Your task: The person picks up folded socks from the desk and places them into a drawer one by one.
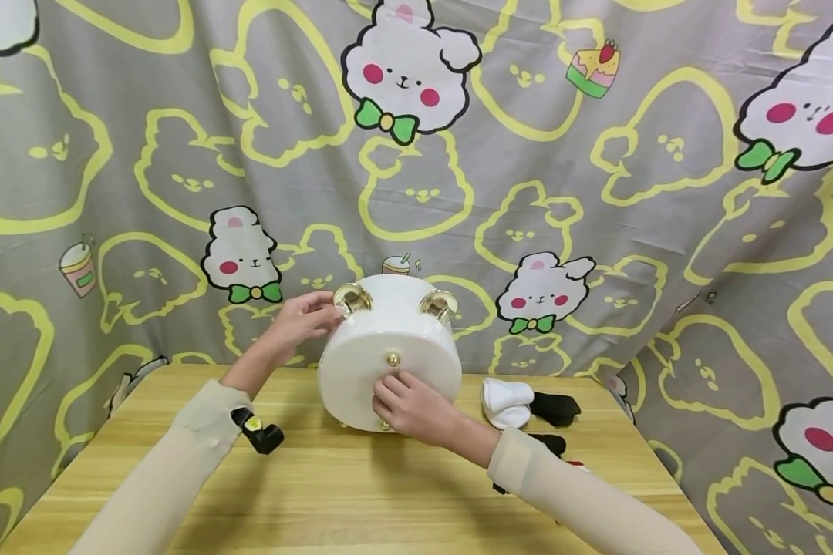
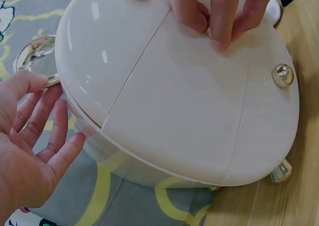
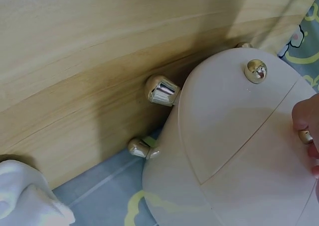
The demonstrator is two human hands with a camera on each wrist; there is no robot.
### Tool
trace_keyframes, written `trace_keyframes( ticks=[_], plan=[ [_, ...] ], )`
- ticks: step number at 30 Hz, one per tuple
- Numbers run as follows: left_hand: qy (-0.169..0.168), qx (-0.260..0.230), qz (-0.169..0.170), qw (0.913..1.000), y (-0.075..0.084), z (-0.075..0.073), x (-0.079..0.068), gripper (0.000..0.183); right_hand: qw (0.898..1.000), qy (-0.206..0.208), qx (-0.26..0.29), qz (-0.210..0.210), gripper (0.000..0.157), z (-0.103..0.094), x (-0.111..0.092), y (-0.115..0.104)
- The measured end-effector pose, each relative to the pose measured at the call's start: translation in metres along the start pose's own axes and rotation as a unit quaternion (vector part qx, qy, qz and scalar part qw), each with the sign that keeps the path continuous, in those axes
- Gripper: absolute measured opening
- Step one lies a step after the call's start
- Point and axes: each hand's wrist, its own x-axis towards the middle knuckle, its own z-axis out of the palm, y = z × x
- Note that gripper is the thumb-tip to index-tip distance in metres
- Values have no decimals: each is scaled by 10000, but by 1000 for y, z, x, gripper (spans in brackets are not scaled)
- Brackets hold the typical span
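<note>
A glossy white drawer box (image 1: 350, 385) stands on the wooden table, with gold ring-shaped ears (image 1: 439, 305), small gold feet (image 3: 162, 90) and round gold knobs (image 1: 392, 359) on its front. Seams split that front into sections, all flush. My right hand (image 1: 416, 408) pinches the middle knob (image 3: 305, 136) between thumb and fingers, hiding most of it. At the box's upper left side, my left hand (image 2: 37, 136) rests with its fingers spread and loosely extended. Its thumb touches the base of the left gold ear (image 2: 37, 56).
Right of the box lie a rolled white sock (image 1: 507, 402) and a dark sock-like bundle (image 1: 555, 408). More dark items (image 1: 550, 442) sit partly behind my right forearm. A patterned grey curtain (image 1: 305, 185) hangs behind the table (image 1: 305, 493).
</note>
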Motion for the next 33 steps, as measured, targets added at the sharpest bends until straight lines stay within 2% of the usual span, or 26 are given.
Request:
trace_keyframes(
  ticks=[10,19,33],
  plan=[
    [21,-63,-42,10000,0,0,0,51,10000,-17,36,59,35,2,0,-3],
    [-40,-9,18,10000,4,0,-1,50,9998,-199,25,-3,33,-3,-1,-3],
    [-77,-13,-24,10000,3,0,0,52,9999,-133,61,-46,33,-12,0,-4]
  ],
)
